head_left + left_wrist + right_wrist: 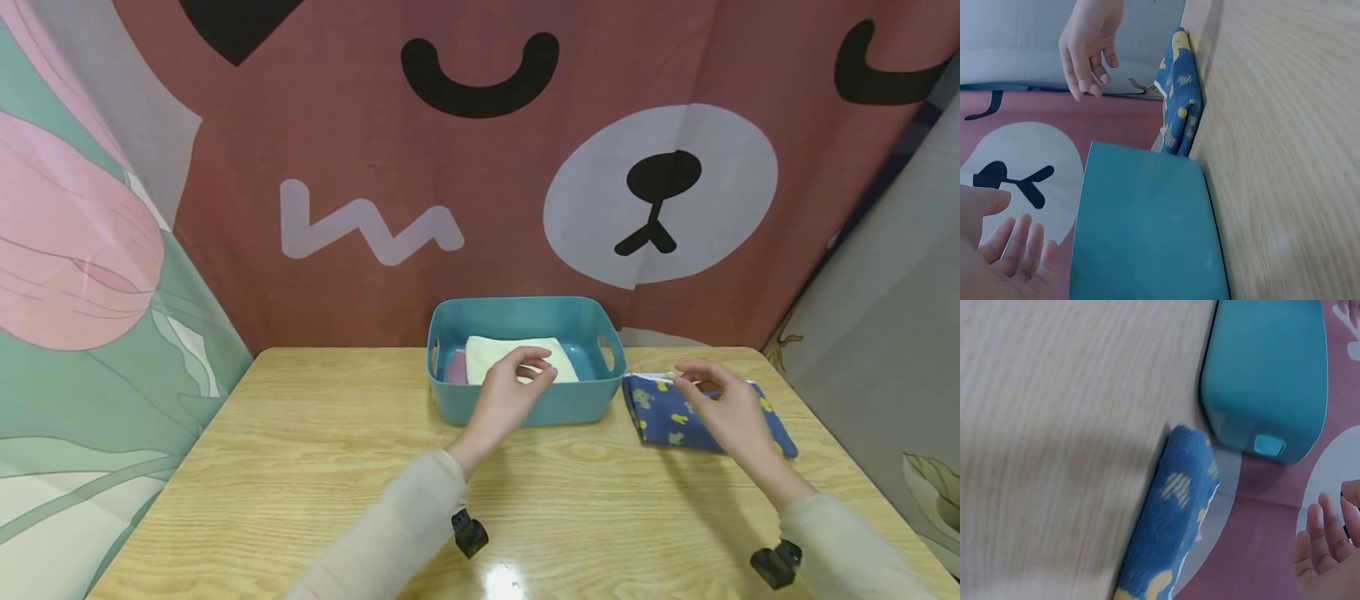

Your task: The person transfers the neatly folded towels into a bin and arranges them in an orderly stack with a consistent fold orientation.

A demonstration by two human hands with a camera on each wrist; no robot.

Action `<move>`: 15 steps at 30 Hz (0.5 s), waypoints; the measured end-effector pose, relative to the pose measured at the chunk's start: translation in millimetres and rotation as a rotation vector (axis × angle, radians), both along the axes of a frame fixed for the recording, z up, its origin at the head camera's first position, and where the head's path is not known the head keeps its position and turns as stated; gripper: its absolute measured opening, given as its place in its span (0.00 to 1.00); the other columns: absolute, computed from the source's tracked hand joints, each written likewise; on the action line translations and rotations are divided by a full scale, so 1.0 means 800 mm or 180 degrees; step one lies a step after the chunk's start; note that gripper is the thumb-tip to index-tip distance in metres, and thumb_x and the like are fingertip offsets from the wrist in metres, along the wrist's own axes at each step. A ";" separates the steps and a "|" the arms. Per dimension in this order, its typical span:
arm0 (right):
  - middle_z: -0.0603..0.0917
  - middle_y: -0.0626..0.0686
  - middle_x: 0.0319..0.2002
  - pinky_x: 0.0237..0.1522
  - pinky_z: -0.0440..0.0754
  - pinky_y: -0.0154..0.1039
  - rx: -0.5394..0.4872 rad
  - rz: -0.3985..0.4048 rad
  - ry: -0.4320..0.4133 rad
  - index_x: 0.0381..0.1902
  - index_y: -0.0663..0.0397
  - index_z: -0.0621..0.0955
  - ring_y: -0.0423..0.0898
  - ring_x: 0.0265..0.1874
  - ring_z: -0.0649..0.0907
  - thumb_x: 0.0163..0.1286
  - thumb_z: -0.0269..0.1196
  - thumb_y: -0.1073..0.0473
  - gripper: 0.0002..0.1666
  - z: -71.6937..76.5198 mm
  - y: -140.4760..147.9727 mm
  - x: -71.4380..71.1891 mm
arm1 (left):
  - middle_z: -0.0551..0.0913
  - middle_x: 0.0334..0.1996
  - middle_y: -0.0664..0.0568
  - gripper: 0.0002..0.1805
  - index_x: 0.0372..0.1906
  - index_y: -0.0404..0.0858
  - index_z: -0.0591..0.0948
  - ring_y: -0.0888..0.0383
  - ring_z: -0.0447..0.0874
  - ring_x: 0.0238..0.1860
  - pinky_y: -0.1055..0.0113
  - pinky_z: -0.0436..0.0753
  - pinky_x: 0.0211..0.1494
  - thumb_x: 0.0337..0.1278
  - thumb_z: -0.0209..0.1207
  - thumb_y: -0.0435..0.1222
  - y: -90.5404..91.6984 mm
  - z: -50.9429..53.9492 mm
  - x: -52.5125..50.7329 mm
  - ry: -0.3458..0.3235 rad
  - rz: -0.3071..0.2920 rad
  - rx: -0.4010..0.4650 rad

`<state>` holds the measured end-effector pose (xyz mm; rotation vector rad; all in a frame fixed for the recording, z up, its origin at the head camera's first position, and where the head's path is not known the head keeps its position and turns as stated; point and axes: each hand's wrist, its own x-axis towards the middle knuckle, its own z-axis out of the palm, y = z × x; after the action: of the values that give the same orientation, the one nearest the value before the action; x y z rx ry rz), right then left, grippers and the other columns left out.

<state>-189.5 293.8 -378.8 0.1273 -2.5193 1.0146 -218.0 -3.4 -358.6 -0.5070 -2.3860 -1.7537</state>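
Observation:
A teal plastic basket [517, 406] with a cut-out handle at each end stands on the table. In it lie a folded cream cloth [487, 354] and a bit of something pink [457, 368]. My left hand [510, 392] hovers in front of and above the basket, its fingers loosely bent and holding nothing. Right of the basket lies a folded blue cloth [660, 421] with yellow patterns and a white edge. Above it hangs my right hand [731, 412], likewise loosely bent; the left wrist view shows this hand [1090, 47] apart from the cloth.
The light wooden table [315, 467] carries the basket and the blue cloth near its back edge. Behind it hangs a brown curtain [360, 308] with a bear face, and printed curtains [82, 400] flank both sides. A small black camera [469, 533] is worn on each wrist.

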 end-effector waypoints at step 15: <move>0.83 0.60 0.43 0.31 0.73 0.24 -0.0009 -0.0212 -0.0112 0.55 0.62 0.81 0.21 0.33 0.73 0.73 0.62 0.56 0.18 -0.015 0.035 0.017 | 0.84 0.40 0.59 0.13 0.53 0.41 0.82 0.63 0.80 0.42 0.69 0.79 0.47 0.66 0.63 0.37 0.024 -0.018 0.020 -0.0129 -0.0309 -0.0107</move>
<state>-175.8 322.0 -390.7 0.0247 -2.5359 1.0023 -201.7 16.1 -373.2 -0.6070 -2.4614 -1.7821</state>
